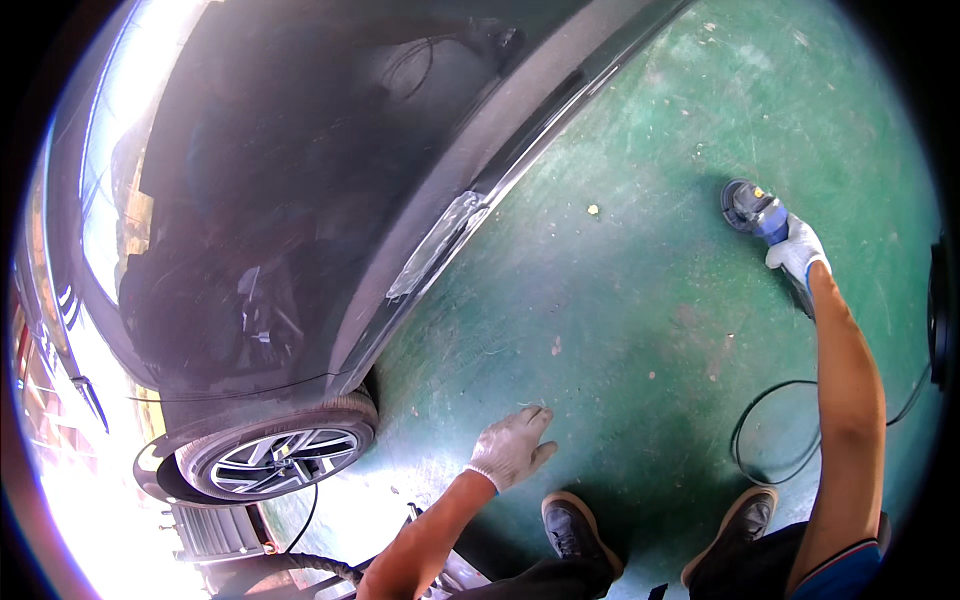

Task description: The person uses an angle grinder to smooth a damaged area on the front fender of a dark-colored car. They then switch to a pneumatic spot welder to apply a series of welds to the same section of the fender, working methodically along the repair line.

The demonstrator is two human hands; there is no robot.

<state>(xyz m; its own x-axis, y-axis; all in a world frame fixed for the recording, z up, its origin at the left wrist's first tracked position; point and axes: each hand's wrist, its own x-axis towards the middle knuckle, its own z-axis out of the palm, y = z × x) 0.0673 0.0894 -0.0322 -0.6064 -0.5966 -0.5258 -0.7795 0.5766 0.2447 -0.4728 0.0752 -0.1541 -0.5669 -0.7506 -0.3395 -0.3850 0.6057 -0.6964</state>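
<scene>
My right hand (800,245), in a white glove, is stretched out to the right and wrapped round the body of a blue and black power sander (770,218). The sander's round pad (735,203) points away to the upper left, held over the floor and apart from the car. My left hand (512,448), also gloved, hangs near my feet with its thumb apart from the fingers, and holds nothing. A dark grey car (300,180) fills the left side. Low on its side, along the sill, is a rough pale grey patch (435,245).
The car's wheel (285,462) is at lower left. A black cable (740,435) loops on the green floor (620,330) beside my right forearm. A ribbed grey box-like thing (218,530) and a dark hose (320,565) lie at bottom left. A dark round object (938,310) stands at the right rim.
</scene>
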